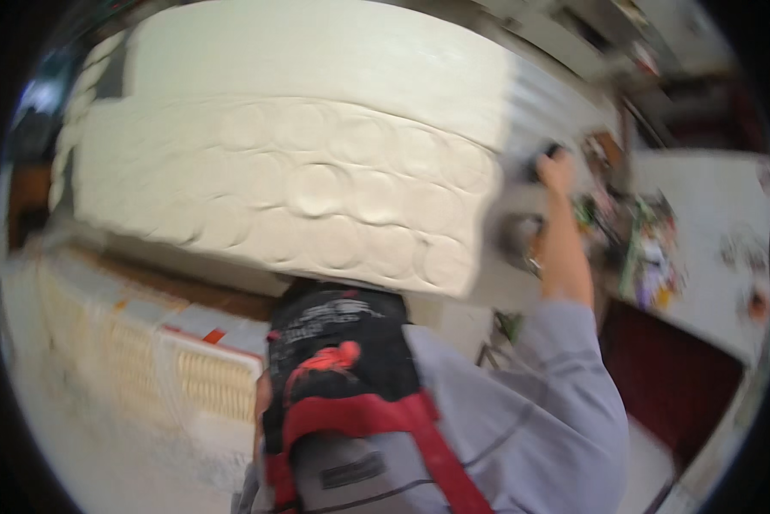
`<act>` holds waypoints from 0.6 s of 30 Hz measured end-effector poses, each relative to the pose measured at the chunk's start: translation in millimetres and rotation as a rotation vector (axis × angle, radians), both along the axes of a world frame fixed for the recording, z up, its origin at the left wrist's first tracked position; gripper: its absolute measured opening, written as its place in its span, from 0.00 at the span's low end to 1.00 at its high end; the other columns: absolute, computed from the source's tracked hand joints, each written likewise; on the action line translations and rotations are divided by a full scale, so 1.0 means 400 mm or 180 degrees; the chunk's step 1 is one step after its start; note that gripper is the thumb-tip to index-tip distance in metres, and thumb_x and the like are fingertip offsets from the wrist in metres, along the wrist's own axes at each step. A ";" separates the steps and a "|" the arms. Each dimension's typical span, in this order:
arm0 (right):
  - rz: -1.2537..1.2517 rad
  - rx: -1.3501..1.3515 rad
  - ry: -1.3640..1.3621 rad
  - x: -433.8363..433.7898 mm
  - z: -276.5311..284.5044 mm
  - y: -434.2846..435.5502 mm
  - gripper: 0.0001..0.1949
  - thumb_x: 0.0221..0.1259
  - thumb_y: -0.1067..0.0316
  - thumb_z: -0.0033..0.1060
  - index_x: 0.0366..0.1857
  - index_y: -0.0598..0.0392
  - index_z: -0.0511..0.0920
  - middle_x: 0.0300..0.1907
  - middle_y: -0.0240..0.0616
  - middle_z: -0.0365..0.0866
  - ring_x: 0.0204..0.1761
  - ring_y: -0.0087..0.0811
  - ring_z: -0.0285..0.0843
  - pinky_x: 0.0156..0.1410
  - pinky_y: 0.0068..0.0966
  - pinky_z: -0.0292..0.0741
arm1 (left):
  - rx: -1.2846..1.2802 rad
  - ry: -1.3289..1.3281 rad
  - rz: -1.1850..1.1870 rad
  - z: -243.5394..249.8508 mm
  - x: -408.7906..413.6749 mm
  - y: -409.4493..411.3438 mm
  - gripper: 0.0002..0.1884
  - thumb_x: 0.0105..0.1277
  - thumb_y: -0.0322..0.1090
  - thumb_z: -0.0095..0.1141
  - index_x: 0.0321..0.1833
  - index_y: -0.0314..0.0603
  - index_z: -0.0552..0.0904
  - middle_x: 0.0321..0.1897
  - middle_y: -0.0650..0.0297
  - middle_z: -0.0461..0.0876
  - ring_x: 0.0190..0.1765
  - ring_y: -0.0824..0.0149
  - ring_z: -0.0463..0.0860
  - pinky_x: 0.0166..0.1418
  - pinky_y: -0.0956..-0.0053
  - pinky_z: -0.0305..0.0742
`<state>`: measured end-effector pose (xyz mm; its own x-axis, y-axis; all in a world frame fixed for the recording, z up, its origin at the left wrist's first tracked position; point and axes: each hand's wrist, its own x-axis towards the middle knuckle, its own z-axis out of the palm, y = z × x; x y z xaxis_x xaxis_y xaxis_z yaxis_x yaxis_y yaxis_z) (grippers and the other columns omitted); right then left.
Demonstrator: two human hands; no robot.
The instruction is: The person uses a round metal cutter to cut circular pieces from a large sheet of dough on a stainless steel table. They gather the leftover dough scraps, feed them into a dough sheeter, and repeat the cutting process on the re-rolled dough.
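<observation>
Toward the right, my right hand (557, 172) is closed around a small dark object (552, 151), too blurred to name. It is over the bare grey strip at the table's right end. Before me lies a broad pale sheet, seemingly dough (320, 51), covering most of the table (487, 266). Its near half (320, 189) bears rows of round outlines; whether they are cut through or only pressed in, I cannot tell. My left hand is out of view; a thin strip of skin shows beside my black and red apron (349, 334).
Near my right forearm sits a blurred round metal container (520, 234). A second white table (700, 193) holds mixed small items (658, 257), with a dark red panel (671, 379) below. At lower left stand white boxes (214, 340) with ridged pale contents. Rope-like pale pieces (70, 141) line the left edge.
</observation>
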<state>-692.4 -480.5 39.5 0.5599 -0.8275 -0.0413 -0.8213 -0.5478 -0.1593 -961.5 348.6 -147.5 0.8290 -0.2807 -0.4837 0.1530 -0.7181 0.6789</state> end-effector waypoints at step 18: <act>0.3462 0.2913 0.0017 0.338 -0.034 1.530 0.14 0.64 0.65 0.57 0.49 0.60 0.79 0.39 0.45 0.85 0.39 0.31 0.83 0.45 0.27 0.78 | 0.0160 0.0975 0.2245 -0.201 0.485 0.584 0.13 0.61 0.36 0.59 0.45 0.38 0.81 0.22 0.62 0.81 0.24 0.66 0.80 0.25 0.71 0.72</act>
